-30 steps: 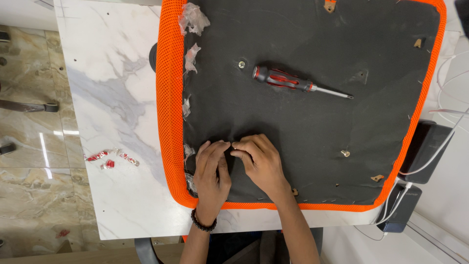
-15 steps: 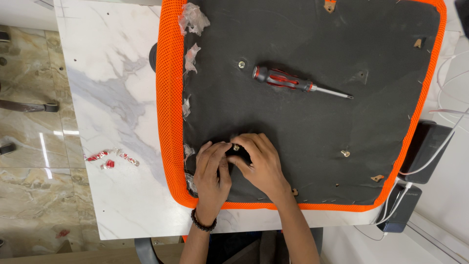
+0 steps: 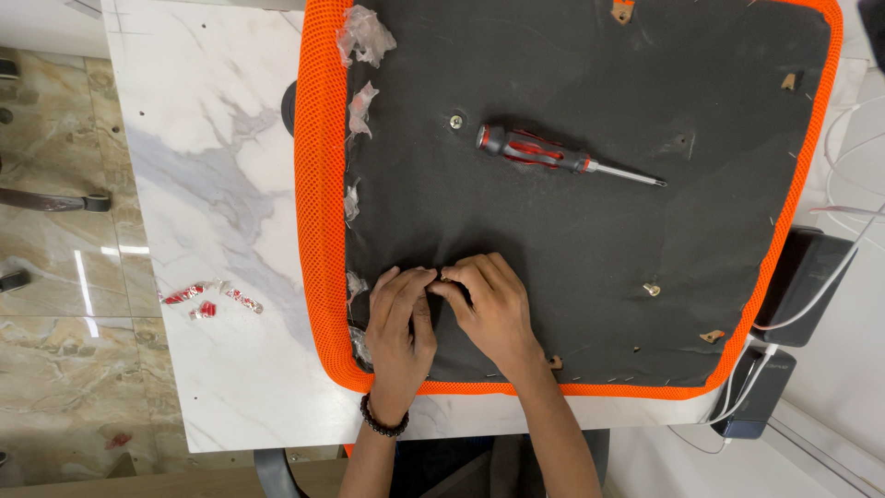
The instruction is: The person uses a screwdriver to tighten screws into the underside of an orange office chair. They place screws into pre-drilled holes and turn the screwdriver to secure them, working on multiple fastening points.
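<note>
I see my left hand (image 3: 403, 318) and right hand (image 3: 493, 309) side by side, both pressed down on the near-left part of a square chair seat cushion with orange mesh edging and black fabric underside (image 3: 553, 240), which lies upside down on the white marble-patterned table (image 3: 212, 184). Fingertips of both hands meet at one spot on the black fabric, pinched together on something small and dark there; can't tell what it is, too hidden by the fingers. Left wrist wears a dark beaded bracelet (image 3: 383, 420).

A red-and-black handled screwdriver with a metal shaft (image 3: 558, 159) lies on the fabric, well apart from the hands, tip pointing right. A small silver screw (image 3: 455, 121) sits just left of its handle; another metal screw (image 3: 652, 290) is right of the hands. Torn clear plastic scraps (image 3: 365, 35) cling along the left orange edge. Red-and-white candy wrappers (image 3: 210, 300) lie on the table left of the cushion. Two dark power adapters with white cables (image 3: 800, 286) sit at the right.
</note>
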